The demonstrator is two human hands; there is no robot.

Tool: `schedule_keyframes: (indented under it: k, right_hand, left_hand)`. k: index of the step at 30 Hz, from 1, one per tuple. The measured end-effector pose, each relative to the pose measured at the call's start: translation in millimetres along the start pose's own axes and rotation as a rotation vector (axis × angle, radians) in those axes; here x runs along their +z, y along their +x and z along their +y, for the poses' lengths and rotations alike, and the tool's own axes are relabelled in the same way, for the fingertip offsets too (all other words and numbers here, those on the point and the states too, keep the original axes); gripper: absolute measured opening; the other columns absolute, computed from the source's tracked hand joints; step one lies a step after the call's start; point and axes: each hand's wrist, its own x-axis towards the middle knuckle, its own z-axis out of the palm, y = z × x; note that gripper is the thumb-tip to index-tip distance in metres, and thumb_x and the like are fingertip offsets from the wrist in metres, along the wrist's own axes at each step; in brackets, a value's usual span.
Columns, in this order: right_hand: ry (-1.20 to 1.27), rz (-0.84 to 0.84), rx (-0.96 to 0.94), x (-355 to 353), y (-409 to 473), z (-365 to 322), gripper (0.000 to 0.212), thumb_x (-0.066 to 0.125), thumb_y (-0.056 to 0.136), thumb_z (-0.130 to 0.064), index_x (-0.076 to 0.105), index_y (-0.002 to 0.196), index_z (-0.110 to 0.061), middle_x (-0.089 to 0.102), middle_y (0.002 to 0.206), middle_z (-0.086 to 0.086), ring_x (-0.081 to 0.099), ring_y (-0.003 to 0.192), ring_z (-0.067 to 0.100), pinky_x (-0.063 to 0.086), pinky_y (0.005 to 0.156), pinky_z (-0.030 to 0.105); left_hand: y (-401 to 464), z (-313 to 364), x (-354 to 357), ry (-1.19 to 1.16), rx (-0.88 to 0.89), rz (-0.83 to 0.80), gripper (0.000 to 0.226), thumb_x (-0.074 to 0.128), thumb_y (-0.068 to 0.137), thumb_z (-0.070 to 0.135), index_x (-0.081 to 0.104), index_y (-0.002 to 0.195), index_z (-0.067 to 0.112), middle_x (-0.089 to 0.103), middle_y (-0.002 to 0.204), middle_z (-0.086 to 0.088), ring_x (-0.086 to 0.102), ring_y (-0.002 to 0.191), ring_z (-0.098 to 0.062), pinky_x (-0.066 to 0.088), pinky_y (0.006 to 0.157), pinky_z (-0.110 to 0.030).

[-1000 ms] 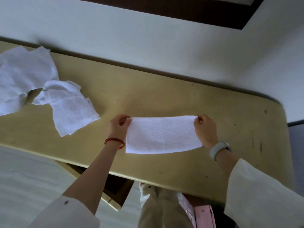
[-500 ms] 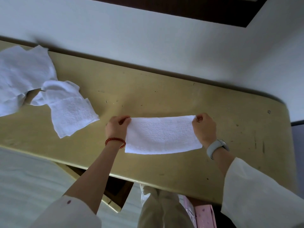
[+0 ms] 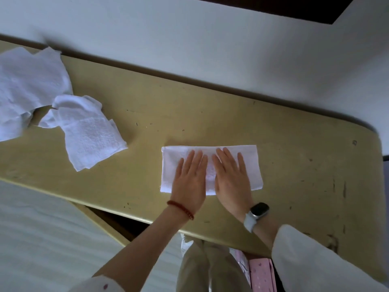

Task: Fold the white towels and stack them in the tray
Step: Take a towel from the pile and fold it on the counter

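A white towel (image 3: 251,163), folded into a long strip, lies flat on the yellow table (image 3: 294,165). My left hand (image 3: 190,180) and my right hand (image 3: 231,178) lie side by side on its middle, palms down with straight fingers, pressing it onto the table. Two more white towels are at the left: a crumpled, partly folded one (image 3: 88,133) and a spread one (image 3: 27,89) at the far left edge. No tray is in view.
A white wall (image 3: 189,49) runs along the table's far edge. The table's rounded right end (image 3: 374,144) is bare and scuffed. A pale bed surface (image 3: 42,239) lies at the lower left, and a pink box (image 3: 261,275) sits on the floor by my legs.
The towel strip, held up taut by its top corners before, now lies on the table. Both hands let go of the corners and moved onto its middle, flat.
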Motion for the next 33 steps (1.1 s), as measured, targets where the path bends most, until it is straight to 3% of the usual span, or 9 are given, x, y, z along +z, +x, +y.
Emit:
schedule_keyframes:
  k: [2, 4, 7, 16, 19, 23, 25, 28, 33]
  right_hand:
    - [-0.017, -0.077, 0.023, 15, 5, -1, 0.049, 0.063, 0.076, -0.014, 0.055, 0.122, -0.001, 0.055, 0.130, 0.015, 0.050, 0.123, 0.029, 0.035, 0.101, 0.055]
    - [-0.008, -0.100, 0.038, 21, 7, 5, 0.045, 0.045, 0.087, -0.022, 0.048, 0.130, -0.008, 0.048, 0.138, 0.011, 0.043, 0.129, 0.027, 0.029, 0.108, 0.049]
    - [-0.012, -0.121, 0.036, 21, 4, 19, 0.047, 0.029, 0.093, -0.032, 0.039, 0.138, -0.023, 0.038, 0.146, 0.005, 0.032, 0.136, 0.027, 0.017, 0.112, 0.049]
    - [-0.043, -0.115, 0.144, 15, -8, 65, 0.055, 0.028, 0.091, -0.039, 0.029, 0.141, -0.018, 0.035, 0.147, 0.007, 0.024, 0.136, 0.023, 0.023, 0.109, 0.051]
    - [-0.041, -0.129, 0.168, 15, -7, 68, 0.059, 0.027, 0.090, -0.040, 0.028, 0.142, -0.012, 0.035, 0.148, 0.008, 0.021, 0.137, 0.020, 0.018, 0.109, 0.049]
    - [0.006, -0.219, 0.139, 7, -5, 73, 0.067, 0.013, 0.089, -0.045, 0.022, 0.145, -0.009, 0.022, 0.153, 0.007, 0.011, 0.142, 0.016, 0.012, 0.112, 0.051]
    - [0.094, -0.220, 0.151, -6, -5, 74, 0.068, 0.010, 0.088, -0.043, 0.023, 0.144, -0.007, 0.023, 0.152, 0.010, 0.013, 0.143, 0.021, 0.008, 0.112, 0.054]
    - [0.047, -0.080, 0.056, -24, -8, 57, 0.053, 0.024, 0.089, -0.029, 0.036, 0.136, -0.005, 0.039, 0.143, 0.017, 0.033, 0.135, 0.032, 0.020, 0.109, 0.057]
    - [0.066, -0.207, -0.252, -2, -16, -5, 0.047, 0.028, 0.091, -0.031, 0.040, 0.135, -0.020, 0.037, 0.146, 0.007, 0.033, 0.136, 0.026, 0.022, 0.110, 0.056]
  left_hand:
    - [0, -3, 16, 0.080, -0.044, -0.106, 0.047, 0.031, 0.088, 0.022, 0.035, 0.132, 0.008, 0.049, 0.137, -0.014, 0.043, 0.128, -0.035, 0.041, 0.097, -0.056]
    - [2, -12, 24, 0.142, -0.089, -0.153, 0.051, 0.027, 0.091, 0.031, 0.028, 0.139, 0.014, 0.041, 0.144, -0.009, 0.030, 0.135, -0.030, 0.029, 0.107, -0.056]
    - [4, -19, 24, 0.211, -0.074, -0.148, 0.054, 0.026, 0.090, 0.038, 0.027, 0.141, 0.021, 0.038, 0.146, -0.007, 0.021, 0.135, -0.028, 0.012, 0.107, -0.054]
    - [-5, -59, 6, 0.213, -0.124, -0.134, 0.059, 0.025, 0.089, 0.049, 0.023, 0.143, 0.025, 0.033, 0.148, -0.011, 0.017, 0.137, -0.028, 0.012, 0.109, -0.050]
    - [-5, -64, 1, 0.218, -0.134, -0.202, 0.058, 0.012, 0.094, 0.051, 0.021, 0.144, 0.023, 0.034, 0.148, -0.011, 0.018, 0.137, -0.027, 0.012, 0.109, -0.049]
    - [-3, -62, -10, 0.149, -0.168, -0.283, 0.066, -0.003, 0.088, 0.053, 0.003, 0.147, 0.024, 0.010, 0.156, -0.005, 0.004, 0.144, -0.023, 0.002, 0.115, -0.048]
    - [-4, -53, -20, -0.013, -0.276, -0.228, 0.063, 0.008, 0.090, 0.045, 0.013, 0.148, 0.020, 0.008, 0.156, -0.005, 0.003, 0.145, -0.022, 0.002, 0.115, -0.046]
    - [-17, -37, -37, -0.189, -0.534, 0.046, 0.047, 0.047, 0.092, 0.023, 0.040, 0.136, 0.008, 0.033, 0.147, -0.011, 0.028, 0.137, -0.027, 0.021, 0.110, -0.043]
    - [-38, -21, -36, -0.108, -0.843, -0.048, 0.047, 0.063, 0.081, 0.041, 0.054, 0.116, 0.011, 0.048, 0.121, -0.010, 0.042, 0.113, -0.028, 0.029, 0.094, -0.040]
